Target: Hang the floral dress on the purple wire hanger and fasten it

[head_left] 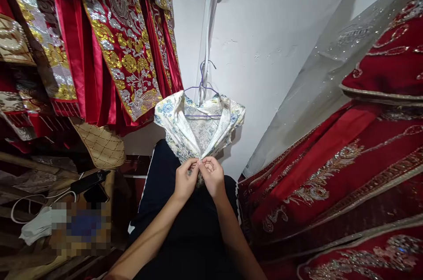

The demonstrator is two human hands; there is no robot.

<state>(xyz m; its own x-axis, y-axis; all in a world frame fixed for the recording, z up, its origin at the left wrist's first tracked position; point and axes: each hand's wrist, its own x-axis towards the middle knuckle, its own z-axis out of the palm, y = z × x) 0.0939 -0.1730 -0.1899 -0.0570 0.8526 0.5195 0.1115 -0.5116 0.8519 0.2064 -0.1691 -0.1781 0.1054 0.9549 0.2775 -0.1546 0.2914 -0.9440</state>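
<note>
A white garment with a blue and yellow floral print (175,132) hangs on a thin purple hanger (201,78) against the wall. Its collar is spread open in a V. At the bottom of that V, my left hand (186,179) pinches one front edge of the garment. Close against it, my right hand (212,177) pinches the other edge, and the fingertips of both hands meet there. Whatever small fastening may lie between the fingers is hidden. The lower part of the garment is mostly behind my hands.
Red robes with gold and silver embroidery (128,59) hang at the left. More red beaded garments (317,174) and a sheer sparkly fabric (307,81) fill the right. A white strap (209,20) runs down the wall to the hanger. A wooden stool (112,183) with cables stands lower left.
</note>
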